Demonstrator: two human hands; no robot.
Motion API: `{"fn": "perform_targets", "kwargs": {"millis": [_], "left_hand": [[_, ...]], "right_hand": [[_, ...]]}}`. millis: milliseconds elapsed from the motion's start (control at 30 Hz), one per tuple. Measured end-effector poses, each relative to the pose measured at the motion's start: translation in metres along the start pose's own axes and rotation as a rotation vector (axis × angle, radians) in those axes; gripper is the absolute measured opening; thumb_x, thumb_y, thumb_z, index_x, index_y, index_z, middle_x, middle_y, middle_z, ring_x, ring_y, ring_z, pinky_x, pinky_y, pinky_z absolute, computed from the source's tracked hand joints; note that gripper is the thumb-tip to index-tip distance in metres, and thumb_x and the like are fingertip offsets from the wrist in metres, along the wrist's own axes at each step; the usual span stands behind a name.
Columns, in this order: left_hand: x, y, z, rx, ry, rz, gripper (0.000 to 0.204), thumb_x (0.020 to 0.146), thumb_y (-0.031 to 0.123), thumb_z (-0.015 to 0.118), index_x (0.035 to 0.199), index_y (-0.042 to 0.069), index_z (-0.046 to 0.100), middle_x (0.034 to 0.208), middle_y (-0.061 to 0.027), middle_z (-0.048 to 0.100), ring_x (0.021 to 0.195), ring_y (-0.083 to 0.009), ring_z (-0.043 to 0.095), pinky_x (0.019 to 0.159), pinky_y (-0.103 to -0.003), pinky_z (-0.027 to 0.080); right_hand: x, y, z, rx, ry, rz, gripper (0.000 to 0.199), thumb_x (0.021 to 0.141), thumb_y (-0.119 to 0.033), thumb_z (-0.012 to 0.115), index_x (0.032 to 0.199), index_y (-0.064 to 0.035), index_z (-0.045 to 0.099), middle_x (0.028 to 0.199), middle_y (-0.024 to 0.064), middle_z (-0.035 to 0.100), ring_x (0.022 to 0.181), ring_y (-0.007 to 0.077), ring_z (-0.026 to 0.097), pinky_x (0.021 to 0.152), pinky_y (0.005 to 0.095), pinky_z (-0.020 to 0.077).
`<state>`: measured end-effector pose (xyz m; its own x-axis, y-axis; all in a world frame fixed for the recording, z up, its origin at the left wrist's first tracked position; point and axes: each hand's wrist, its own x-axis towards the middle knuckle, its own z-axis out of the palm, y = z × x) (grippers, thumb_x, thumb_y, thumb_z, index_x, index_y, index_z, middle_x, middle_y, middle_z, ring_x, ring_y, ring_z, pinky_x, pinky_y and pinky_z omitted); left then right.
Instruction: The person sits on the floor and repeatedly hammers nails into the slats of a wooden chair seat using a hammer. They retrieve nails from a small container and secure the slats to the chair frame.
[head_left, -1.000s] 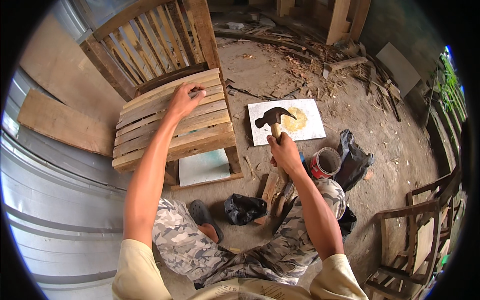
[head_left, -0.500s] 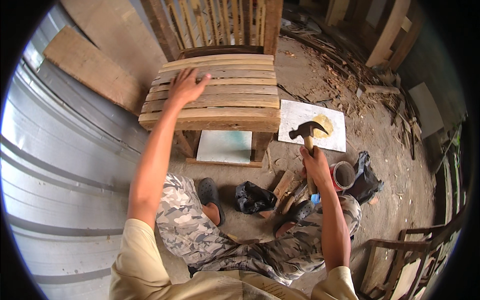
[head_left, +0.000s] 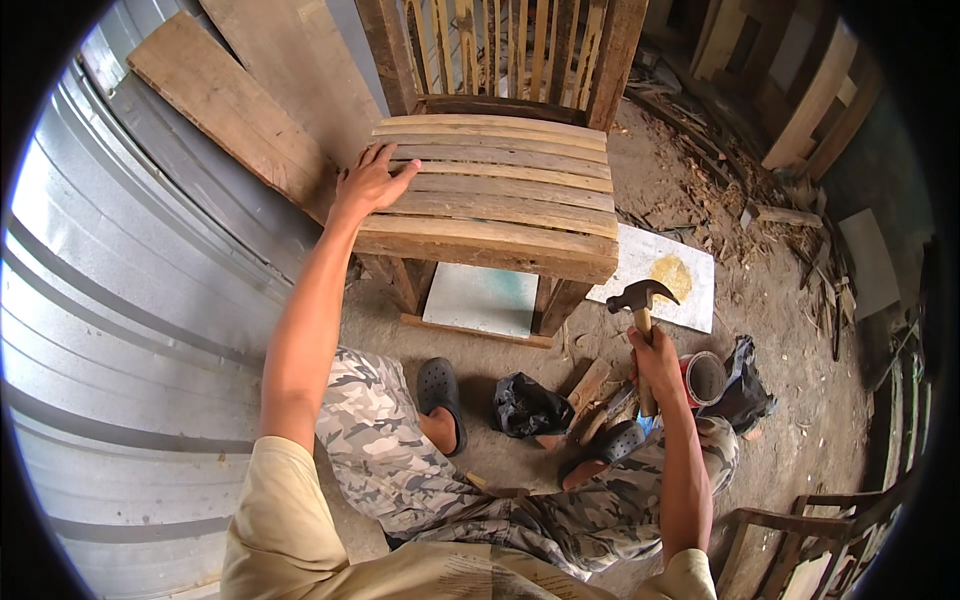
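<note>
A wooden chair [head_left: 500,185] with a slatted seat and a tall slatted back stands in front of me. My left hand [head_left: 372,183] rests on the left side of its seat, fingers spread over the slats. In my right hand [head_left: 655,358] is a claw hammer [head_left: 644,296], gripped by its wooden handle with the dark head upward. The hammer is held to the right of the chair, apart from the seat. Below the seat, a white sheet with a greenish patch [head_left: 480,298] shows between the chair's legs.
A white board with a yellow stain [head_left: 690,268] lies right of the chair. Near my feet are a black plastic bag [head_left: 530,405], wood pieces and a red can [head_left: 704,378]. Planks [head_left: 228,120] lean against the corrugated metal wall [head_left: 130,350] on the left. Wood scraps litter the right.
My left hand has slid toward the seat's left edge. The view has shifted, so the chair appears farther right. My right hand still grips the hammer.
</note>
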<state>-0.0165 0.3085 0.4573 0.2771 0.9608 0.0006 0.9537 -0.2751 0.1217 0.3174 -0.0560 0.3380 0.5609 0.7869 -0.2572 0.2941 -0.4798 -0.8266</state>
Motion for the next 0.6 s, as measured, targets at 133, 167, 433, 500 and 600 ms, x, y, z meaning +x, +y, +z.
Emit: {"fn": "perform_targets", "kwargs": {"millis": [133, 167, 433, 500, 600], "left_hand": [[-0.005, 0.003, 0.001, 0.038, 0.018, -0.040, 0.081, 0.092, 0.072, 0.028, 0.156, 0.022, 0.019, 0.163, -0.0019, 0.013, 0.150, -0.0235, 0.012, 0.121, -0.051, 0.012], [-0.005, 0.000, 0.004, 0.058, 0.027, -0.055, 0.083, 0.092, 0.073, 0.027, 0.156, 0.022, 0.018, 0.163, -0.0027, 0.012, 0.150, -0.0237, 0.011, 0.122, -0.051, 0.011], [-0.120, 0.063, 0.080, -0.175, 0.615, 0.052, 0.071, 0.097, 0.057, 0.041, 0.145, 0.005, 0.043, 0.155, -0.0141, 0.034, 0.147, -0.0322, 0.023, 0.119, -0.051, 0.014], [-0.157, 0.099, 0.116, -0.493, 0.908, 0.163, 0.059, 0.101, 0.040, 0.047, 0.145, 0.001, 0.041, 0.154, -0.0225, 0.033, 0.145, -0.0402, 0.023, 0.117, -0.055, 0.016], [-0.201, 0.121, 0.234, -0.777, 0.719, 0.269, 0.050, 0.099, 0.026, 0.052, 0.142, 0.002, 0.044, 0.147, -0.0243, 0.042, 0.136, -0.0431, 0.039, 0.111, -0.054, 0.030]], "right_hand": [[0.001, 0.000, 0.004, 0.004, -0.027, -0.014, 0.042, 0.095, -0.036, 0.058, 0.094, 0.0055, 0.056, 0.060, 0.0098, 0.057, 0.046, 0.0209, 0.060, 0.046, 0.0363, 0.0460], [0.003, 0.000, 0.006, 0.008, -0.033, -0.019, 0.042, 0.095, -0.036, 0.058, 0.094, 0.0055, 0.056, 0.060, 0.0099, 0.057, 0.046, 0.0209, 0.060, 0.046, 0.0362, 0.0458], [0.000, 0.006, 0.009, -0.192, -0.072, 0.064, 0.045, 0.095, -0.037, 0.057, 0.094, 0.0079, 0.058, 0.063, 0.0162, 0.061, 0.051, 0.0264, 0.064, 0.054, 0.0403, 0.0492], [0.005, 0.025, 0.012, -0.328, -0.066, 0.047, 0.048, 0.094, -0.037, 0.056, 0.094, 0.0104, 0.060, 0.071, 0.0254, 0.066, 0.059, 0.0337, 0.068, 0.062, 0.0433, 0.0521], [-0.006, 0.005, 0.022, -0.444, -0.272, 0.142, 0.047, 0.094, -0.037, 0.056, 0.090, 0.0091, 0.064, 0.070, 0.0250, 0.066, 0.069, 0.0382, 0.069, 0.070, 0.0454, 0.0528]]}}
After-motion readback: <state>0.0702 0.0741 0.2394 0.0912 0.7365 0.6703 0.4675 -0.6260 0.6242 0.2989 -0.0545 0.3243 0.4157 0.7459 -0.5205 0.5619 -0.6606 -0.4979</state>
